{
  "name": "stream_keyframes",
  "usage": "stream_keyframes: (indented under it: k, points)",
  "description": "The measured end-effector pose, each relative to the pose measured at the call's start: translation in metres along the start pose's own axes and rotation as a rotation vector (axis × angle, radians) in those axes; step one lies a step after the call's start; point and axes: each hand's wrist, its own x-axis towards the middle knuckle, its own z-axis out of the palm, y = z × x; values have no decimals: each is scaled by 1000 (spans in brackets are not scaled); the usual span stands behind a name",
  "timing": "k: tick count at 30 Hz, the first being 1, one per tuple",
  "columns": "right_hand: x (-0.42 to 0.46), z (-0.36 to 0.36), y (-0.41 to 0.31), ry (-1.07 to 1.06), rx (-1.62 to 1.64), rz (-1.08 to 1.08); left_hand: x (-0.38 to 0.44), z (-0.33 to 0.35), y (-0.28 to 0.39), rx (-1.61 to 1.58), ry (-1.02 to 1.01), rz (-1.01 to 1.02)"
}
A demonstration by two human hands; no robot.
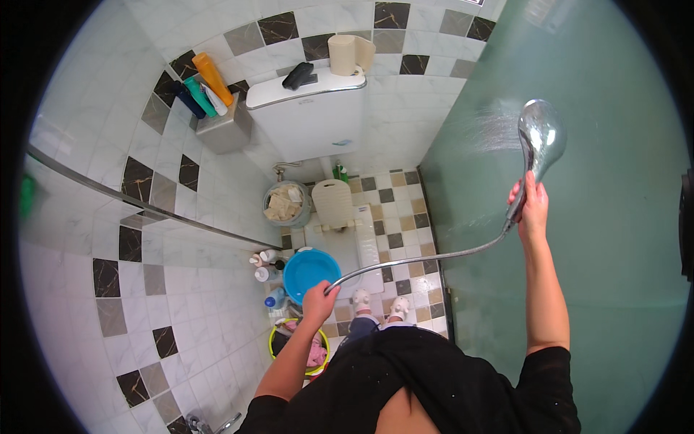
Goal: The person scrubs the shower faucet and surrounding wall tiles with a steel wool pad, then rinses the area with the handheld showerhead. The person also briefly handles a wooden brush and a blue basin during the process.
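My right hand (531, 209) is raised on the right, closed around the handle of a chrome handheld shower head (539, 133). Water sprays leftward from its face, beside a green frosted glass panel (607, 244). From the handle the metal shower hose (412, 261) curves down to the left. My left hand (320, 301) is closed on that hose, over the near rim of a blue plastic basin (309, 271). The lower run of the hose is hidden behind the hand and forearm.
A squat toilet (371, 249) lies ahead in the tiled floor, under a white cistern (309, 116). A waste bin (301, 217), several bottles (265, 273) and a yellow-rimmed basket of cloths (325, 358) line the left wall. A metal box (225, 130) holds bottles higher up.
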Motion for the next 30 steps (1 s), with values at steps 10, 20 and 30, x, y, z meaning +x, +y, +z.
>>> stream_keyframes:
  k: [10,20,30]
  points:
    - [-55,-43,-4,105,-23,-104,19,11,10,-21,-58,51]
    - [-101,-64,-113,359,-124,-533,26,18,79,-121,-133,187]
    - [-147,-93,-57,326,-114,-21,31,10,35,-79,-143,199]
